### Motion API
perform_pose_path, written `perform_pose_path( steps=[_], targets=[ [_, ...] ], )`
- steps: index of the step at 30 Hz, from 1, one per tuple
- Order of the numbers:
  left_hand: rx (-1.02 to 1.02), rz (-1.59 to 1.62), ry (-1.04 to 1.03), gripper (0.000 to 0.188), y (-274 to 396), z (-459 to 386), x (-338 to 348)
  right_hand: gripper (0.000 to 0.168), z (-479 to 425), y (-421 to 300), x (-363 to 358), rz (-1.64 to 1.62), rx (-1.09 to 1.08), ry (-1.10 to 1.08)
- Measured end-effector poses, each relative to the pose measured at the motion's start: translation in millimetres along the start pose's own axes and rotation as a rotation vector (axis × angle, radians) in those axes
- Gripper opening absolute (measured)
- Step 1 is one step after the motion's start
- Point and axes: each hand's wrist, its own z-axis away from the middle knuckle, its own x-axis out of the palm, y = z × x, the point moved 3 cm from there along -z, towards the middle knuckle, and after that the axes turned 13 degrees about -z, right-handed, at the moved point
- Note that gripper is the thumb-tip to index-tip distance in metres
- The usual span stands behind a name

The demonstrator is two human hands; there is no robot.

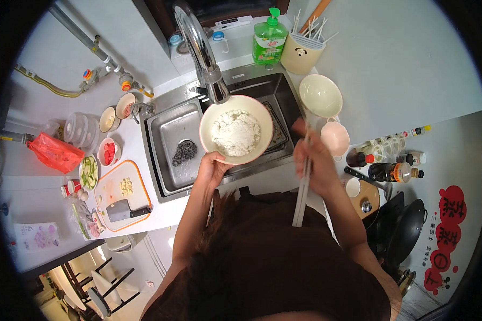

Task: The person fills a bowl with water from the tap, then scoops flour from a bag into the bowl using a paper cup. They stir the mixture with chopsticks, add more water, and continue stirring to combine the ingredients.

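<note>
My left hand (213,170) grips the near rim of a cream bowl (205,120) with a pink edge, thumb over the top. White flour (237,132) is heaped inside it. The bowl is held over the sink divider, just below the spout of the chrome faucet (217,86). To the right of the bowl, my right hand (315,162), a little blurred, is closed around pale chopsticks (302,200) that point back toward my body. Below lies the double-basin steel sink (160,124), with a dark scouring pad (184,152) at the left basin's drain.
A cutting board (122,172) with chopped garlic and a cleaver (119,210) lies left, near bowls and a plate of sliced vegetables (89,172). Behind the sink stand green dish soap (269,40) and a utensil holder (303,54). Right are another bowl (320,96), sauce bottles (389,171) and a wok (405,232).
</note>
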Motion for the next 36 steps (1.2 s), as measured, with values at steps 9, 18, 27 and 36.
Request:
perform_pose_path(
  steps=[9, 18, 27, 36],
  targets=[
    [-0.022, -0.067, 0.007, 0.065, -5, 8, 7, 0.022, 32, -1, 13, 0.967, -0.165, -0.495],
    [-0.028, -0.035, -0.036, 0.063, -11, 16, 26, 0.04, -21, -32, 6, 0.759, -0.392, -0.185],
    [-0.019, -0.06, -0.037, 0.061, -16, 20, 37, 0.011, -26, -49, 26, 1.009, -0.221, -0.13],
    [-0.035, -0.076, -0.059, 0.061, -13, 25, 43, 0.014, -31, -47, 25, 1.05, -0.309, -0.327]
  ],
)
